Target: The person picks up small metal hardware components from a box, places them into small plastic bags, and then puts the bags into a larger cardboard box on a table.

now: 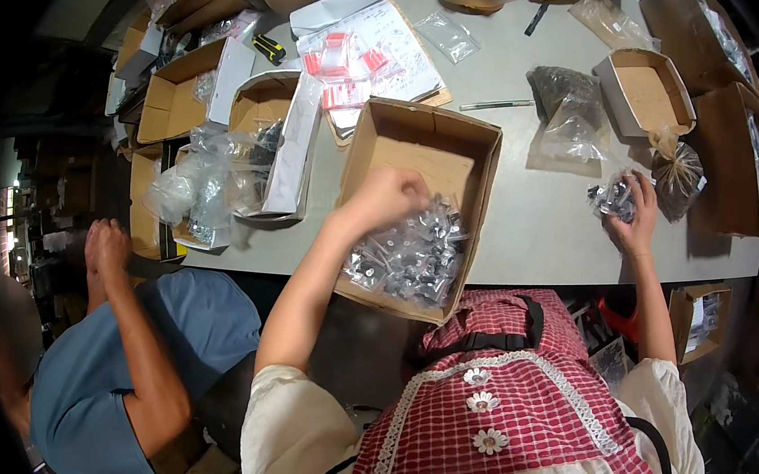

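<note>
My left hand (387, 197) is inside an open cardboard box (486, 151), just above a heap of small clear plastic packets (413, 261) with black and silvery parts in them. Its fingers are curled together, and whatever they may hold is hidden. Over at the right of the table, my right hand (638, 219) is closed around a small bunch of similar clear packets (609, 199) with dark parts. The box hangs slightly over the table's front edge, close to my red checked apron.
Right of the box lie a pen (496, 105), a large clear bag (568, 117), a white-sided tray (647, 92) and a knotted bag (679, 176). Boxes with plastic bags (204, 194) crowd the left. A clipboard with papers (408, 49) lies behind. A person in blue (151, 365) sits at left.
</note>
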The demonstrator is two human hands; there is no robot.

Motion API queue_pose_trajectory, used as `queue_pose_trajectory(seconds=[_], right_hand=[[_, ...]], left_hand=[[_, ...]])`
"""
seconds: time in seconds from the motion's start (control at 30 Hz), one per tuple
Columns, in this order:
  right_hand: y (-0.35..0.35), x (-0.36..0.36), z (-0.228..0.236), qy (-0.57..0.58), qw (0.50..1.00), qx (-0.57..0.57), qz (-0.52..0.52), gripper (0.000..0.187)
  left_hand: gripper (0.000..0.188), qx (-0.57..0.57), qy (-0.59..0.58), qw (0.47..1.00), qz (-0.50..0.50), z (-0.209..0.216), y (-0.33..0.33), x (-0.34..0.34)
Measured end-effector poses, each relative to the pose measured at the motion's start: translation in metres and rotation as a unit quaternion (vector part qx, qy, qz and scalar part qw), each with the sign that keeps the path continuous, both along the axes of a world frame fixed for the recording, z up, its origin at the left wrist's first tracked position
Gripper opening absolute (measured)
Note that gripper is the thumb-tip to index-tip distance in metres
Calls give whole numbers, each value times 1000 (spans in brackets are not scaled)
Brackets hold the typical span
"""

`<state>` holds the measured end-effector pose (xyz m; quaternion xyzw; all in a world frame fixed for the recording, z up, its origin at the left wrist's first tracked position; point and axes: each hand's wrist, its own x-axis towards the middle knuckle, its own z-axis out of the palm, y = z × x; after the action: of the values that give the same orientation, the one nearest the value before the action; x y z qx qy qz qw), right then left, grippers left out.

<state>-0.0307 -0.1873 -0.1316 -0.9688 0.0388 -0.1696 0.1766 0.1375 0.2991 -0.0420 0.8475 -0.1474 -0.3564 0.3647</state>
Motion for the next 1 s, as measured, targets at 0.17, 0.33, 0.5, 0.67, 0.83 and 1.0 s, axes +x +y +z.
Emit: queue_pose_trajectory(seconds=[0.17,0.33,0.5,0.67,0.83,1.0], right_hand=[[0,2,-1,7,1000,1,-6,76],[-5,0,-6,12,1000,-4,-10,77],[-6,2,-5,9,1000,-5,-7,79],[-8,6,-9,6,1000,-13,4,80],[-11,2,-13,-10,1000,-16,17,80],[-14,1,-15,1,1000,-15,16,82]], left_hand=[[11,42,-260,957,-123,24,15,-71],[20,-10,-139,989,-44,54,24,-91],[39,87,-254,959,95,22,33,-60],[58,239,-330,912,52,-24,-18,-71],[42,217,-329,919,11,-15,-25,-75],[45,146,-365,918,46,-2,-46,-126]])
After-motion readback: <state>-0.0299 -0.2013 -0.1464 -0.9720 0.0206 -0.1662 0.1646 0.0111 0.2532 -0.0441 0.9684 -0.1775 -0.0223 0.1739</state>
